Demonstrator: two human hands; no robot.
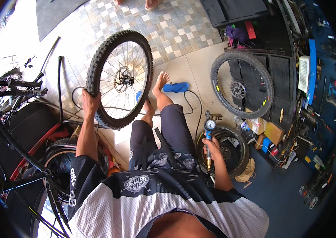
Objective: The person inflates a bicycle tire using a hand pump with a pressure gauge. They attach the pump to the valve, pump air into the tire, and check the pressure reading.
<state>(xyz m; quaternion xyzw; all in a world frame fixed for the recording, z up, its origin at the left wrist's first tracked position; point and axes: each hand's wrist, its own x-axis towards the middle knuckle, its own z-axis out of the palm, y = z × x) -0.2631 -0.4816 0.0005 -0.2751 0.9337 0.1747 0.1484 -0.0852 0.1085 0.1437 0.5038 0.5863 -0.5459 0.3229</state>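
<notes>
A bicycle wheel with a knobby black tyre, thin spokes and a brake disc at its hub stands upright, slightly tilted, in front of my legs. My left hand is closed around the near left side of its tyre. At my right side, my right hand grips a tyre inflator with a round dial gauge on top and a brass-coloured fitting below. The inflator is apart from the wheel. A dark air hose runs across the floor nearby.
Another wheel leans against dark cabinets at the right. More tyres lie beside my right arm. A black bicycle frame stands at the left. Blue slippers lie near my bare feet. Tools hang on a board at far right.
</notes>
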